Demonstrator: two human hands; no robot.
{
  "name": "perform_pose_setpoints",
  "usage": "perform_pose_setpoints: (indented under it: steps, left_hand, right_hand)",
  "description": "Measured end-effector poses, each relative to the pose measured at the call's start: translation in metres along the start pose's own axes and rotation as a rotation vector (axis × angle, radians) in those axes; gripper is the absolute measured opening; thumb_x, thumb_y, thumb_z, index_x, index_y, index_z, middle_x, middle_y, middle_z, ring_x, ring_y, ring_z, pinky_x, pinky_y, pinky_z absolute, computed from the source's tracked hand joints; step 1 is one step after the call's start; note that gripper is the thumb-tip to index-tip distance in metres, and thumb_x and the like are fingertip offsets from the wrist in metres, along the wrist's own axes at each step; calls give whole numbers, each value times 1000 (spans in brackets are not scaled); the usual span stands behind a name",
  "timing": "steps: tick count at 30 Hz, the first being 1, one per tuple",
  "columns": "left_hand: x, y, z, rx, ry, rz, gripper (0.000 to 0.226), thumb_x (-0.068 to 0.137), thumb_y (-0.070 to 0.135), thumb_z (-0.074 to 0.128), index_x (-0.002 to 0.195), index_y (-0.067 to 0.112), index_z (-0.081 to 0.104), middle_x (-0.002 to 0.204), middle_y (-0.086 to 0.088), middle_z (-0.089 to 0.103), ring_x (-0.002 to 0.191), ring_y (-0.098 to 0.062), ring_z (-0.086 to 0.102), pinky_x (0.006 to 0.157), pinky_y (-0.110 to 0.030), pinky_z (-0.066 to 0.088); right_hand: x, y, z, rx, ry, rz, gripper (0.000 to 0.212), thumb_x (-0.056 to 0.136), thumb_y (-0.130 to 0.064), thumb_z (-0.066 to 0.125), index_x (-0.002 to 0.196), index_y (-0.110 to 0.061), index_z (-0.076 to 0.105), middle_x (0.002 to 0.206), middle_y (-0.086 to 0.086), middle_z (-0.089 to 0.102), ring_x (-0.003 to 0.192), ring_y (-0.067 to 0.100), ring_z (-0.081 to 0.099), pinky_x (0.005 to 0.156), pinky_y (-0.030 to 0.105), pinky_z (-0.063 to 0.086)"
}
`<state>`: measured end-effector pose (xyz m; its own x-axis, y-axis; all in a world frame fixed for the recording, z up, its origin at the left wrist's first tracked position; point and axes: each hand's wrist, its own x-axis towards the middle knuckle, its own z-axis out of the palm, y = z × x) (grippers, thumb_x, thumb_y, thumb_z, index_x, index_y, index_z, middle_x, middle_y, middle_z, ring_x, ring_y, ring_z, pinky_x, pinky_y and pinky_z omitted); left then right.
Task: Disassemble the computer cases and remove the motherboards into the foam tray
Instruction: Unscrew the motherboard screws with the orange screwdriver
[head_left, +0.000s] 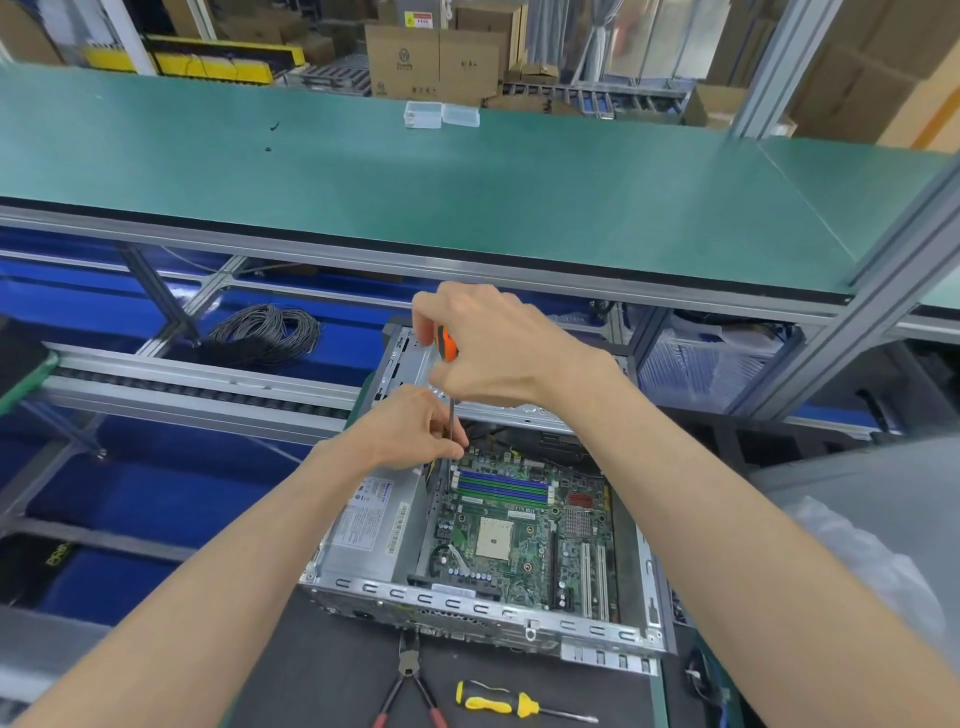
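An open metal computer case (363, 590) lies on the dark mat in front of me. Its green motherboard (524, 535) is bare, with blue memory slots and a white CPU socket. My right hand (498, 353) grips the orange handle of a screwdriver (445, 343) held upright over the board's far left corner. My left hand (415, 428) pinches the screwdriver's shaft low down, near the tip. The tip itself is hidden behind my fingers. A silver power supply (371, 525) sits in the left part of the case.
Red-handled pliers (410, 680) and a yellow screwdriver (514, 704) lie on the mat near the front edge. A coil of black cable (265, 332) rests below the green shelf (415, 182). Two small clear boxes (441, 114) stand on that shelf. Plastic wrap lies at the right.
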<state>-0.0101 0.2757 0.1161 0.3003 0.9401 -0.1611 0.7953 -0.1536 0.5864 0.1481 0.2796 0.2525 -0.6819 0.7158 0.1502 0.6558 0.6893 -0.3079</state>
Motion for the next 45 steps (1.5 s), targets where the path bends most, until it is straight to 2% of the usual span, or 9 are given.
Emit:
perform_pose_setpoints:
  steps: [3,6,9,16,22,27,34,40,45]
  left_hand:
    - [-2,-3,1,16,18,28,24,87,33,73,66,45,70,65,7,70,53,-7,55,56,-26,48]
    - [-3,-2,0,29,18,51,24,89,35,71,67,46,68,73,8,72,64,-10,62,64,-30,53]
    - [-6,-3,1,-5,44,54,25,87,34,73,66,45,68,72,13,71,64,-6,61,64,-28,52]
    - [-4,-3,-2,-39,27,19,12,87,34,76,75,35,76,63,12,70,54,-1,61,50,-10,39]
    - [-5,-4,-3,-70,12,26,24,84,35,79,64,45,68,80,6,76,73,-8,70,74,-32,57]
    - [-6,-15,3,-12,22,-39,22,69,38,89,86,28,80,68,16,72,68,3,67,63,-13,48]
    - [-3,-15,6,82,-26,-140,35,64,40,88,95,27,79,70,18,73,64,9,65,74,-24,59]
    - [11,-2,18,297,-108,-124,49,60,57,87,97,26,79,74,21,63,76,-4,63,69,-26,52]
    - [19,0,27,250,-128,-164,27,62,45,91,76,25,79,78,16,72,79,-4,67,74,-32,58]
  right_hand:
    - [2,1,9,-173,96,69,30,93,-45,57,92,-21,39,83,2,51,77,31,51,61,36,34]
    - [2,3,11,-65,80,-4,12,86,-15,58,95,-16,51,81,0,56,77,25,55,61,36,43]
    - [-2,4,5,151,-8,-58,36,66,-2,57,98,-20,58,80,-5,62,71,12,56,60,33,48]
    - [2,10,29,185,230,75,39,88,-49,66,109,-25,43,70,-11,54,70,11,49,63,36,40]
    - [-7,11,60,263,367,192,36,92,-44,66,89,-22,39,59,-4,50,55,11,43,61,30,40]
    - [-3,7,47,308,422,195,35,93,-41,66,86,-15,43,59,1,52,52,17,41,60,33,40]
    - [3,4,14,287,477,183,35,93,-41,65,85,-15,43,60,2,51,57,23,44,63,37,39]
    - [4,6,-1,296,526,176,34,93,-41,65,87,-12,47,60,-1,50,58,23,44,62,37,42]
    - [1,7,-7,314,568,186,34,92,-39,65,84,-12,46,57,-1,47,56,24,48,60,38,45]
